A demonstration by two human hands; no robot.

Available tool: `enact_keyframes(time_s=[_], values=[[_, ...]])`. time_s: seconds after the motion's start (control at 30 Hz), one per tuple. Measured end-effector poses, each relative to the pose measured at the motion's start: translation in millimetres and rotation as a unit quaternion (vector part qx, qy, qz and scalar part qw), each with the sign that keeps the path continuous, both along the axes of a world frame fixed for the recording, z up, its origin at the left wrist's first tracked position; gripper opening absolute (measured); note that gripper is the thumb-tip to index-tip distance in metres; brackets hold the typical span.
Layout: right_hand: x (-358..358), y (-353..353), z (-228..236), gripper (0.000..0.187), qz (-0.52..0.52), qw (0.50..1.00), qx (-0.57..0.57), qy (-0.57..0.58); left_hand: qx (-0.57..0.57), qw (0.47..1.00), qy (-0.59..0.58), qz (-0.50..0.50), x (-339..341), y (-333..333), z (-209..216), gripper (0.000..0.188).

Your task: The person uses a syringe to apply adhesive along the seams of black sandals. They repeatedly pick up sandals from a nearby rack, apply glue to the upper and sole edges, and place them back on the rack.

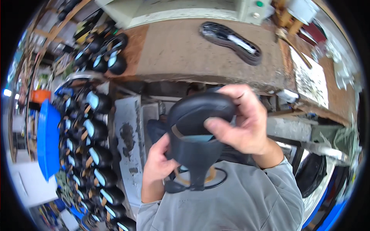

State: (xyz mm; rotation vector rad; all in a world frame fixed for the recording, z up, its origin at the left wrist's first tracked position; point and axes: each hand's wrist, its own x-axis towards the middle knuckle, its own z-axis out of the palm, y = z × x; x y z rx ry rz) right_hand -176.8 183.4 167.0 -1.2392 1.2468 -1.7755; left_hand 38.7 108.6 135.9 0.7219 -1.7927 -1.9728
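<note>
Between my two hands, in front of my chest, is a black shoe [198, 156] with a rounded toe, a central strap and a thin loop at its near end. Light blue shows through its opening. My right hand [246, 123] grips the toe end, fingers over the far edge and thumb pressed on the top. At the left side of the shoe, my left hand [156, 161] is wrapped round its edge, with part of its fingers hidden behind it.
Beyond the shoe runs a brown workbench [173, 54], carrying a stack of dark soles [231, 42] with a white marker on it. A hammer [295, 48] lies at the right. Left stand a rack of similar black shoes [98, 131] and a blue tub [48, 140].
</note>
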Motion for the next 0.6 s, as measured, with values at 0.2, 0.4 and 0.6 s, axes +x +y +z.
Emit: enact_keyframes(time_s=[0.2, 0.4, 0.6], values=[[-39.9, -52.1, -28.5, 0.033, 0.021, 0.968, 0.051, -0.244, 0.243, 0.944, 0.218, -0.040, 37.7, -29.1, -60.1, 0.102], [-28.5, -79.5, -78.3, 0.037, -0.010, 0.972, 0.097, -0.216, 0.148, 0.971, 0.170, 0.075, 56.2, 3.2, -68.1, 0.101], [7.2, -83.4, -108.5, 0.041, 0.050, 0.967, 0.142, -0.208, 0.172, 0.965, 0.026, 0.197, 62.5, 27.5, -89.0, 0.081]])
